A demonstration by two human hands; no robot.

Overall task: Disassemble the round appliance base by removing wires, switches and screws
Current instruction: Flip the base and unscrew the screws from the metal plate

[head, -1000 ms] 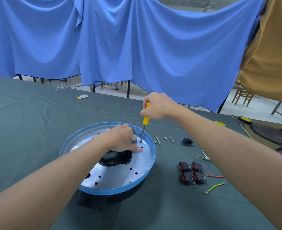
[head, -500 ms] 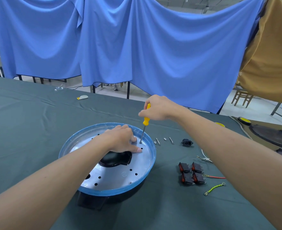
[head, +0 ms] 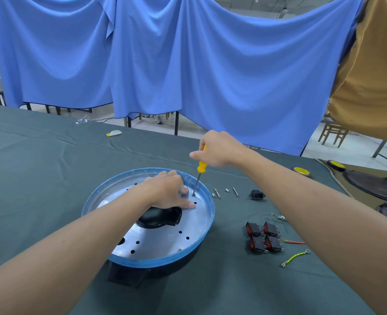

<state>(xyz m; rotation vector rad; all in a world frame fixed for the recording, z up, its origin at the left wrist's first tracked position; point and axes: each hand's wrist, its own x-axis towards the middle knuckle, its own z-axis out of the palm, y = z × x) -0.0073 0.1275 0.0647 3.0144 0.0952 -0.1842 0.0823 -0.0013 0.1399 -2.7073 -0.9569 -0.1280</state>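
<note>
The round appliance base (head: 165,244), a silver perforated plate with a blue rim and a black centre piece, lies on the dark green table. My left hand (head: 167,189) presses down on the plate near its far right side, fingers spread flat. My right hand (head: 217,150) grips a yellow-handled screwdriver (head: 199,172) held nearly upright. Its tip sits on a screw (head: 193,195) in the plate just right of my left fingers. Several black and red switches (head: 264,237) lie to the right of the base.
Loose screws (head: 225,192) and a black socket (head: 256,194) lie behind the switches. A red wire (head: 293,241) and a yellow-green wire (head: 296,258) lie at the right. Dark round parts (head: 374,185) and tape rolls (head: 301,171) sit far right. Blue cloth hangs behind the table.
My right hand has turned slightly on the screwdriver handle and its forefinger now sticks out left. The tip stays on the same screw and the left hand has not moved.
</note>
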